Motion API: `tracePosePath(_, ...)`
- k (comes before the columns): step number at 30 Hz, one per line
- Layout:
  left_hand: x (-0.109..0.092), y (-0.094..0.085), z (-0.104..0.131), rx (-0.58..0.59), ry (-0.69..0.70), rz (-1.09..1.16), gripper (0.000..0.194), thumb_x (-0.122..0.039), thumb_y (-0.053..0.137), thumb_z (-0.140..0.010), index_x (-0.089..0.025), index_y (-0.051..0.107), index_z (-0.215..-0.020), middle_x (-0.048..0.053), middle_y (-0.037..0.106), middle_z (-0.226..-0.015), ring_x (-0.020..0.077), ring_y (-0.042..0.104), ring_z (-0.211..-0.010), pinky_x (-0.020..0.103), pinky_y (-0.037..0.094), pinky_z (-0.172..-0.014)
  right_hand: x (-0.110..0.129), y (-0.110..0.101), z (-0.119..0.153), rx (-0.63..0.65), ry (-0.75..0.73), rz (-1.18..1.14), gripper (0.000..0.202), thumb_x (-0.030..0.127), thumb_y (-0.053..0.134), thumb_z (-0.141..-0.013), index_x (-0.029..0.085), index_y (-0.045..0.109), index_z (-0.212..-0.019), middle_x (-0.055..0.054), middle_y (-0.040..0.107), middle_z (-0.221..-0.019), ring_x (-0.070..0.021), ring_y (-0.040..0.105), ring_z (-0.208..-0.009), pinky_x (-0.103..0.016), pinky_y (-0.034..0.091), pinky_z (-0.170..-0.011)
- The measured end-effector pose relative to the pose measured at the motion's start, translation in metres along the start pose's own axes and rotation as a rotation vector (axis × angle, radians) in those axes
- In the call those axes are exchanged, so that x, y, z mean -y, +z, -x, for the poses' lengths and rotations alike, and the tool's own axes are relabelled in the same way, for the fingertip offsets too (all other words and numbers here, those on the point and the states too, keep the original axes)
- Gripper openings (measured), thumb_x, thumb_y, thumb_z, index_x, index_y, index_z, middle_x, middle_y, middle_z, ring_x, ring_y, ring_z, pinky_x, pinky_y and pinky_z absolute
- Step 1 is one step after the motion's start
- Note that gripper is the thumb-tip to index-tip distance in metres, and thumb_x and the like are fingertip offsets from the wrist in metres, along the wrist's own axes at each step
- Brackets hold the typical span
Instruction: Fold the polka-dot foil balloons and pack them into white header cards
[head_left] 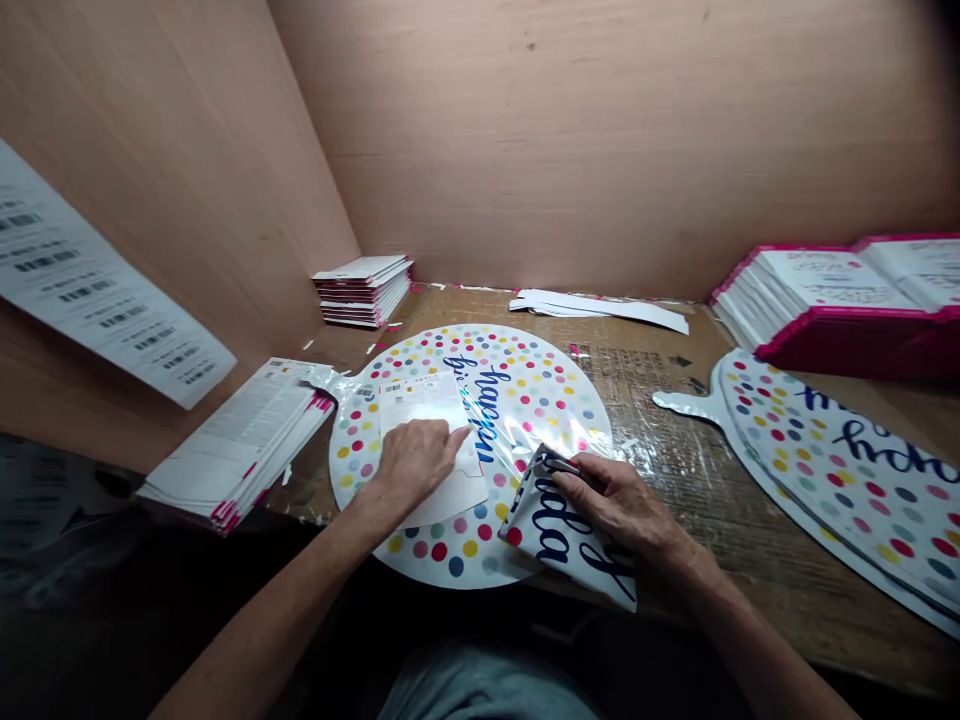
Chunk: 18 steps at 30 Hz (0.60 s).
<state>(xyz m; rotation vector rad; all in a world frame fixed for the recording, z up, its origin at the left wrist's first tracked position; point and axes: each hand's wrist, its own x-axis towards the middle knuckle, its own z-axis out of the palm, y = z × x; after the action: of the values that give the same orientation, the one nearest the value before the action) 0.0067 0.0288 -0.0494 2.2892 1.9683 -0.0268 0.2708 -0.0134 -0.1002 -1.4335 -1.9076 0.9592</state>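
A flat foil balloon [536,400], white with coloured dots and "happy birthday" lettering, lies in front of me with its tail toward the left. On top of it is a white paper envelope [450,495] with printing and a barcode. My left hand [420,455] is closed at the envelope, its thumb extended to the right; the curled fingertips are hidden. My right hand [619,500] grips a folded foil balloon [551,510] between thumb and fingers, above the lower right of the flat one. Dark blue lettering shows on the folded piece.
Printed white envelopes [240,440] are stacked at left, below a hanging barcode sheet [112,290]. Another stack [364,290] is in the back corner. White paper strips [600,308] lie by the back wall. At right are pink-edged packs [832,290] and more dotted balloons [847,490].
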Motion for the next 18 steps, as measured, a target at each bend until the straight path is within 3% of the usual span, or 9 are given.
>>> tracePosePath(3, 0.036, 0.015, 0.009, -0.096, 0.203, 0.066, 0.033, -0.046, 0.053, -0.092, -0.017, 0.067, -0.102, 0.012, 0.07, -0.112, 0.0287, 0.063, -0.108, 0.039, 0.051, -0.091, 0.018, 0.008, -0.004, 0.045, 0.014, -0.026, 0.037, 0.051, 0.051, -0.091, 0.02, 0.059, -0.072, 0.001, 0.056, -0.066, -0.0132, 0.048, -0.059, -0.024, 0.037, -0.052)
tracePosePath(7, 0.069, 0.03, 0.019, -0.077, 0.41, 0.019, 0.025, -0.033, 0.052, -0.093, -0.018, 0.06, -0.113, 0.012, 0.063, -0.127, 0.0265, 0.055, -0.122, 0.04, 0.051, -0.097, 0.045, 0.041, -0.032, 0.084, -0.087, 0.055, 0.034, 0.046, 0.05, -0.094, 0.02, 0.061, -0.074, 0.001, 0.058, -0.067, -0.0126, 0.049, -0.06, -0.023, 0.034, -0.055)
tracePosePath(12, 0.071, 0.037, 0.014, -0.068, 0.558, -0.161, 0.026, -0.008, 0.039, -0.092, -0.011, 0.06, -0.105, 0.018, 0.064, -0.112, 0.0258, 0.06, -0.108, 0.037, 0.056, -0.083, 0.063, 0.079, -0.062, 0.183, -0.144, 0.41, 0.029, 0.043, 0.052, -0.096, 0.021, 0.064, -0.081, -0.002, 0.065, -0.074, -0.0146, 0.054, -0.066, -0.025, 0.03, -0.059)
tracePosePath(16, 0.067, 0.034, 0.002, -0.035, 0.545, -0.318, 0.031, 0.003, 0.033, -0.086, -0.01, 0.061, -0.089, 0.017, 0.064, -0.088, 0.027, 0.063, -0.082, 0.035, 0.053, -0.062, 0.071, 0.085, -0.066, 0.21, -0.095, 0.554, 0.027, 0.043, 0.052, -0.097, 0.022, 0.064, -0.086, -0.004, 0.069, -0.082, -0.017, 0.059, -0.073, -0.026, 0.031, -0.061)
tracePosePath(18, 0.065, 0.031, -0.001, -0.014, 0.53, -0.356, 0.031, 0.004, 0.035, -0.084, -0.01, 0.062, -0.084, 0.015, 0.063, -0.079, 0.0258, 0.063, -0.071, 0.033, 0.05, -0.056, 0.072, 0.086, -0.064, 0.16, -0.054, 0.554, 0.024, 0.042, 0.052, -0.097, 0.021, 0.063, -0.091, -0.005, 0.069, -0.086, -0.0184, 0.061, -0.078, -0.026, 0.033, -0.063)
